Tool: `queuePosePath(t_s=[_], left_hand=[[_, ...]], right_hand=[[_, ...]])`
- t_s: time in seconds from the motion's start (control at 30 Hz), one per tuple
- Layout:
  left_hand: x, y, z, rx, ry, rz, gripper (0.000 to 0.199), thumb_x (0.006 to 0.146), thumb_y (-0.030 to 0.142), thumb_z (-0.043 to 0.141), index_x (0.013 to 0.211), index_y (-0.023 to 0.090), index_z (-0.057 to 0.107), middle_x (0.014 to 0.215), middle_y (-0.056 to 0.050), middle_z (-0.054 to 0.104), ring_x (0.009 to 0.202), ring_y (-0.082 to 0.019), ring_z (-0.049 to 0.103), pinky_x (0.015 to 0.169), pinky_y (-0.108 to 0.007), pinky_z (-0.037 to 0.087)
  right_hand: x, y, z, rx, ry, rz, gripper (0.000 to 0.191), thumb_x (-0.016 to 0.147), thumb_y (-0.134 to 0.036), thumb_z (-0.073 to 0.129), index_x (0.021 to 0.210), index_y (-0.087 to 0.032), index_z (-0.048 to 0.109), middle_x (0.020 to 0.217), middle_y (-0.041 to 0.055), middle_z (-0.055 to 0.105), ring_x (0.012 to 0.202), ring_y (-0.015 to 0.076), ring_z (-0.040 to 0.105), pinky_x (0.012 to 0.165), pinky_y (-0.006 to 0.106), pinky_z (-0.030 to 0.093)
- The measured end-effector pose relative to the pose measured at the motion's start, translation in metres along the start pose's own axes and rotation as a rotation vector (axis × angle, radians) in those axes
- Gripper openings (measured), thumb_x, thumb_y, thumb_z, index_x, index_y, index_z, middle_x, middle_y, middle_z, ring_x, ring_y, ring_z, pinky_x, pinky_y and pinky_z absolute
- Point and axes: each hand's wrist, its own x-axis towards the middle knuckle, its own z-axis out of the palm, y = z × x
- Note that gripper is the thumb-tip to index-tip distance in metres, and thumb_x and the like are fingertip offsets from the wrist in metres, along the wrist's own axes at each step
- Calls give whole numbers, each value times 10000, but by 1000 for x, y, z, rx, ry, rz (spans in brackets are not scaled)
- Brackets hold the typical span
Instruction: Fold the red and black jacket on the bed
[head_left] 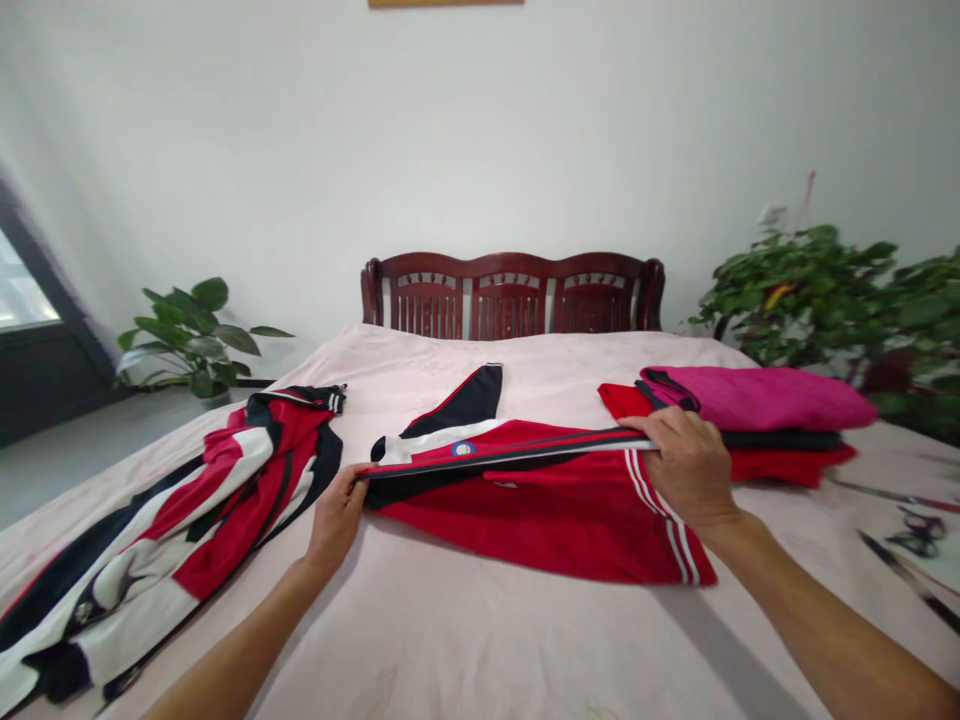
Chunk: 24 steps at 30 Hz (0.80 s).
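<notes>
Red track jacket (pixel 547 515): solid red body, black panel and white band at the far end, white stripes along the near edge. Sleeve trimmed black and white. Round blue badge (pixel 463 449) on the red.

Second jacket (pixel 187 540), left: bold red, black and white blocks.

Folded stack (pixel 750 425), right: magenta top layer (pixel 757 397), black layer (pixel 780 440), red layer (pixel 787 465).

Bedspread (pixel 465 640): pale pink, dark brushstroke print at right.

Headboard (pixel 514 295): dark reddish brown.

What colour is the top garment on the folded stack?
The top folded garment is magenta pink, best seen in the head view.
</notes>
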Motion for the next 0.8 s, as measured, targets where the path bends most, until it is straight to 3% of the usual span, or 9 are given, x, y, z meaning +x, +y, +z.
queuePosePath(t_s=[0.07, 0.17, 0.27, 0.33, 0.5, 0.67, 0.8], left_hand=[[-8, -10, -9, 29, -62, 79, 242, 895, 309, 459, 1031, 213, 634, 1039, -49, 693, 1002, -226, 638, 919, -360, 515], [-22, -20, -24, 149, -279, 228, 203, 816, 151, 453, 898, 227, 622, 989, -51, 680, 988, -218, 626, 919, -347, 500], [-29, -18, -34, 283, -469, 298, 282, 725, 50, 428, 832, 240, 608, 963, -45, 667, 965, -207, 617, 897, -329, 488], [-29, -12, -37, 336, -510, 296, 310, 706, 33, 418, 834, 242, 607, 995, -47, 662, 976, -207, 617, 900, -331, 486], [-31, -8, -32, 393, -459, 250, 352, 669, 14, 415, 849, 245, 609, 1154, -41, 642, 1050, -209, 624, 916, -339, 492], [-35, -29, -32, 249, -386, 167, 380, 601, 29, 411, 836, 239, 624, 1167, -36, 647, 1114, -208, 624, 989, -364, 487], [-33, -47, -41, 78, -205, -22, 270, 683, 115, 432, 847, 214, 623, 1045, -58, 683, 1010, -215, 670, 921, -369, 535]], right_hand=[[-23, -3, -1, 56, -24, -95, 387, 812, -42, 479, 1042, -201, 745, 898, 89, 637, 894, 249, 560, 829, 381, 407], [-73, -4, 4, 180, -260, -251, 419, 720, 27, 467, 917, -229, 734, 868, 60, 639, 857, 218, 570, 811, 351, 432], [-109, 0, 11, 257, -464, -243, 459, 625, 25, 484, 914, -249, 713, 897, 39, 651, 900, 212, 592, 813, 332, 468], [-118, 6, 15, 246, -458, -169, 501, 617, 0, 501, 1002, -244, 710, 996, 53, 669, 988, 231, 603, 864, 356, 490], [-123, 23, 26, 186, -390, -80, 545, 674, -43, 514, 1145, -240, 705, 1207, 82, 687, 1108, 254, 635, 913, 393, 535], [-153, 43, 40, 239, -436, -72, 634, 751, -39, 422, 1296, -269, 652, 1382, 56, 630, 1206, 228, 625, 986, 417, 538], [-164, 58, 44, 358, -412, 97, 582, 752, -81, 406, 1233, -253, 687, 1304, 57, 682, 1182, 235, 646, 1034, 418, 514]])
